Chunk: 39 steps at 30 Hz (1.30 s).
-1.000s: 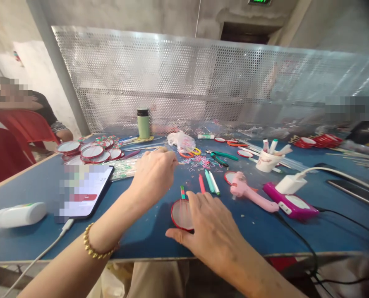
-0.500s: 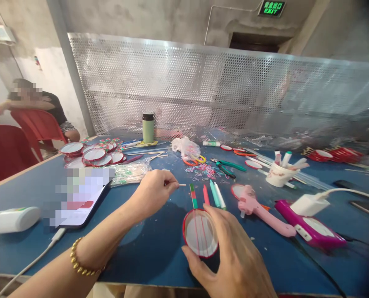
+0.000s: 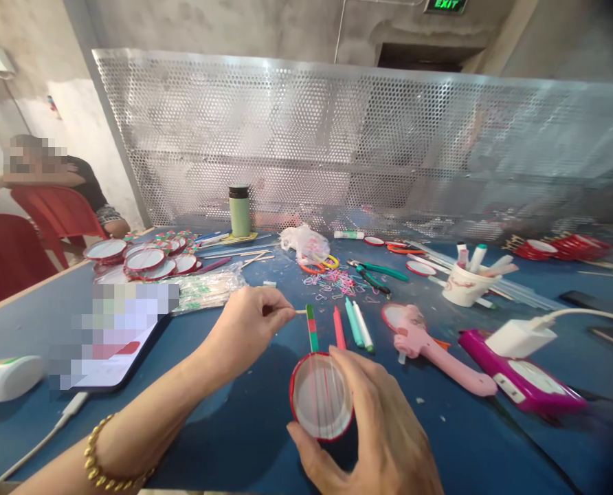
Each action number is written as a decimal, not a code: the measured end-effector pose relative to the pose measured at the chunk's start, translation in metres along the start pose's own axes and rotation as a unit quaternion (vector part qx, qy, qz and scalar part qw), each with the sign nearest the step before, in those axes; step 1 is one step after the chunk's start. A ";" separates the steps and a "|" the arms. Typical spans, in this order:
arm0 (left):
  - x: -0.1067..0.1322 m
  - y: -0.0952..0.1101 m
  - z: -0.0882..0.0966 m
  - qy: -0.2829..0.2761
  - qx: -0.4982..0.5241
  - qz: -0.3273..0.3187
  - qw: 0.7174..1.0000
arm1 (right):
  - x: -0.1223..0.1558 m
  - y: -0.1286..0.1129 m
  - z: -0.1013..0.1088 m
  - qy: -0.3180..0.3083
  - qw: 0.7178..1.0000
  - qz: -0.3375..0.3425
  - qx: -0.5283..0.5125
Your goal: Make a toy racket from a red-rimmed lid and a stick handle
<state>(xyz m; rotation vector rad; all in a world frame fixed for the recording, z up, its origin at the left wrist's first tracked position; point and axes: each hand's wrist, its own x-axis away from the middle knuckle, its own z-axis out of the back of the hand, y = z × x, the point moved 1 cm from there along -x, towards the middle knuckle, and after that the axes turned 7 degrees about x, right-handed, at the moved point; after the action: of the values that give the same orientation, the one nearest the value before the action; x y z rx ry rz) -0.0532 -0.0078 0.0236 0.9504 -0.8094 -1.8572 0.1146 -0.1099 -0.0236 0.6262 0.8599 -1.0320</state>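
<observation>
My right hand (image 3: 383,419) holds a red-rimmed round disc (image 3: 321,397) between thumb and fingers, just over the table. Several thin lines run across its pale face. A flat neck (image 3: 312,328) striped green and red sticks out from its far edge. With thumb and forefinger pinched, my left hand (image 3: 258,316) grips a thin wooden stick (image 3: 300,312). The stick's tip is at the neck's far end; whether they touch I cannot tell. Beyond my right hand lie a red marker (image 3: 339,328), a teal marker (image 3: 354,323) and a white marker (image 3: 363,328).
A phone (image 3: 126,344), a bag of sticks (image 3: 208,289) and piled red-rimmed discs (image 3: 144,259) lie left. Small clips (image 3: 337,280) and pliers (image 3: 376,275) are at the middle. A pink glue gun (image 3: 440,354), power strip (image 3: 526,378) and pen cup (image 3: 464,287) stand right. A person (image 3: 82,179) sits beyond.
The wooden stick in my left hand has come up close to the far end of the striped neck. The disc appears slightly further left and lower; the camera view has shifted too.
</observation>
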 end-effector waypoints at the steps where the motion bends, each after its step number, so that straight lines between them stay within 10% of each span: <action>1: 0.000 0.000 0.000 0.003 -0.004 0.001 1.000 | 0.000 0.000 0.000 0.001 1.000 0.004 0.001; 39: 0.004 0.005 -0.001 -0.006 -0.033 -0.013 0.999 | -0.002 -0.004 0.000 -0.016 1.000 0.011 -0.007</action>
<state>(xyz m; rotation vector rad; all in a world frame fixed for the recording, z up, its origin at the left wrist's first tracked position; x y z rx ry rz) -0.0514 -0.0134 0.0262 0.9134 -0.7407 -1.9023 0.1107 -0.1103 -0.0224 0.6044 0.8296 -1.0123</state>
